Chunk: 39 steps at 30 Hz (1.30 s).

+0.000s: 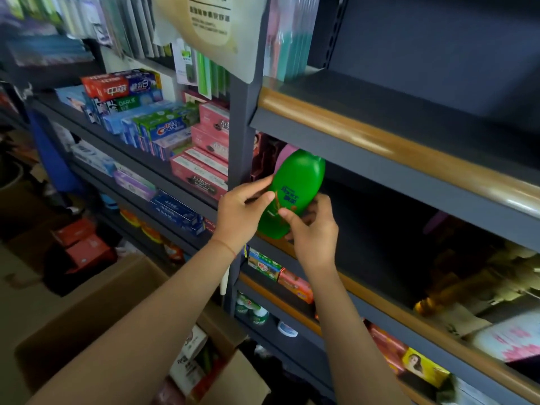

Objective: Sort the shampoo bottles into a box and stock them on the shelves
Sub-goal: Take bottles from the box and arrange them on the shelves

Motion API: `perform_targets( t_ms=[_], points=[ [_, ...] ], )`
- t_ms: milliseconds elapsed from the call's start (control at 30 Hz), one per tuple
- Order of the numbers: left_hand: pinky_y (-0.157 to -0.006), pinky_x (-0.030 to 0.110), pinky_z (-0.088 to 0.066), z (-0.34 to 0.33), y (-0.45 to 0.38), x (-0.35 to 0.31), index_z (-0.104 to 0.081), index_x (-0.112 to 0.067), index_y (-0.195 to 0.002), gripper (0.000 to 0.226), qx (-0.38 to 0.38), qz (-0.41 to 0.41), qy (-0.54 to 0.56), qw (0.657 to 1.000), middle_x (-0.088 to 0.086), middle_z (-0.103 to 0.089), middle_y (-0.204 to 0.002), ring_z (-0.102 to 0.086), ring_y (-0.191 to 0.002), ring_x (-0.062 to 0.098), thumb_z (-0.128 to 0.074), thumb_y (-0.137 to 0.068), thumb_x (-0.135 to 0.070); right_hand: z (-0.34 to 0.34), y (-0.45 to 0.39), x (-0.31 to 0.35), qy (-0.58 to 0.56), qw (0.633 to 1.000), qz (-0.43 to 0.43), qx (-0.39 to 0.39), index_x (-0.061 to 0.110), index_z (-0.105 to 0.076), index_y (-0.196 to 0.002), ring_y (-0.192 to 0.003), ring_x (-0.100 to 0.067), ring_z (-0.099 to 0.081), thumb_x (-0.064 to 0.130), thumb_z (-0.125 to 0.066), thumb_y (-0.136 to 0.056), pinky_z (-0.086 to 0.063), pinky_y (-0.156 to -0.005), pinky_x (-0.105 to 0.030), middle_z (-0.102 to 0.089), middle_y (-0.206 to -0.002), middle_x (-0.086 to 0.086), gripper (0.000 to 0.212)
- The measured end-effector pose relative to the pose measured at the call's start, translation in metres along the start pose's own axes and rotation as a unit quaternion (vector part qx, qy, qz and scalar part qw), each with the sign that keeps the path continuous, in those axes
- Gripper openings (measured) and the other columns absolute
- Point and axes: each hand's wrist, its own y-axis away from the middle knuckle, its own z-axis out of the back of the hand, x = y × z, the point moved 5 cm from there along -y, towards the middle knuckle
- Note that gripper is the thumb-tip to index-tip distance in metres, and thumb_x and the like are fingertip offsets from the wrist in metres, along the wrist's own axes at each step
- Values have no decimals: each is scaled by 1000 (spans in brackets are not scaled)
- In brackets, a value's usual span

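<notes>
A green shampoo bottle (pixel 298 182) stands at the left front edge of a dark shelf (pixel 380 276), slightly tilted. My left hand (pixel 242 213) grips its left side with thumb and fingers. My right hand (pixel 314 229) holds its lower right side, fingers wrapped behind the bottle. A pink bottle (pixel 285 156) and a dark package stand just behind it. Below my arms, an open cardboard box (pixel 96 314) holds several packaged items.
A grey upright post (pixel 242 133) divides the shelving. Toothpaste boxes (pixel 163 127) fill the left shelves. Soap boxes (pixel 280 273) lie on the shelf below. Golden bottles (pixel 455 287) lie at the right of the dark shelf. Red boxes (pixel 84 244) sit on the floor.
</notes>
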Motion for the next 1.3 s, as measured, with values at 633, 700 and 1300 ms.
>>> perform_targets(
  t_ms=[633,700,1300],
  points=[
    [-115,42,-39,-19,3,41,-28,-38,-153,76,128,124,-26,984,-20,-47,-138,-51,-132,16,-67,-87,-34,-24,-28,-32,158,985,20,67,11,-49,-126,-90,-16,-59,20,-75,-86,-41,-61,-14,-58,-109,-7,49],
    [-117,41,-36,-17,0,42,-27,-34,-155,74,129,140,-19,982,-16,-47,-134,-51,-132,18,-66,-93,-23,-24,-28,-40,175,981,6,78,12,-51,-125,-91,-15,-58,26,-76,-85,-39,-61,-16,-59,-108,-5,50],
    [-113,39,-41,-35,-20,48,-26,-31,-155,85,147,142,19,979,-26,-54,-121,-56,-126,13,-66,-87,0,-25,-44,-45,172,982,-26,67,9,-53,-118,-92,-22,-64,24,-75,-86,-57,-73,-36,-65,-106,-9,42]
  ],
)
